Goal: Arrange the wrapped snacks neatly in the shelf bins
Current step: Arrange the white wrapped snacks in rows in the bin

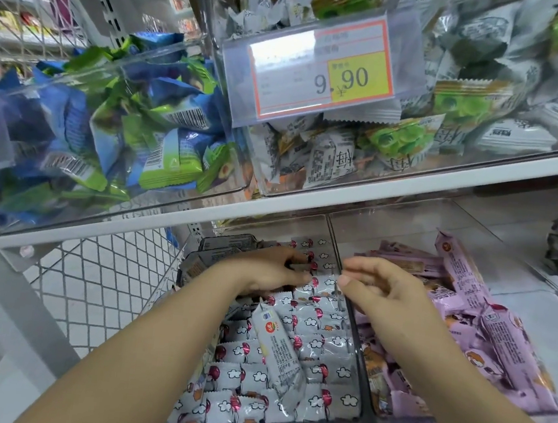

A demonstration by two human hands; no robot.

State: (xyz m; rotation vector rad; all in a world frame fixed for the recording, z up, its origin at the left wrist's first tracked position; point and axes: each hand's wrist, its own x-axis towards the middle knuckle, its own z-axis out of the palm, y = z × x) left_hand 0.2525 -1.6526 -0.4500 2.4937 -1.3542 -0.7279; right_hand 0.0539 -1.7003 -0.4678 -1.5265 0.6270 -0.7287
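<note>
Arms reach from the near edge into the lower shelf. Nearest, a clear bin [352, 384] holds rows of small white snack packs [329, 371] with clouds and red balloons on them. One longer white snack bar [277, 345] lies slanted on top of the rows. Farther in, the left hand [264, 271] lies flat on the white packs near the bin's back edge, with its fingers bent down onto them; I cannot tell if it grips one. The right hand [383, 287] is just beside it, over the wall between two bins, with fingers loosely curled and holding nothing. To the right, the next bin holds purple snack packs [484, 339] in a messy pile. On the upper shelf [307, 193], a bin on the left holds blue and green packs [124, 126]. A bin on the right holds grey and green packs [453, 109], with a price tag [323, 71] on its front.
</note>
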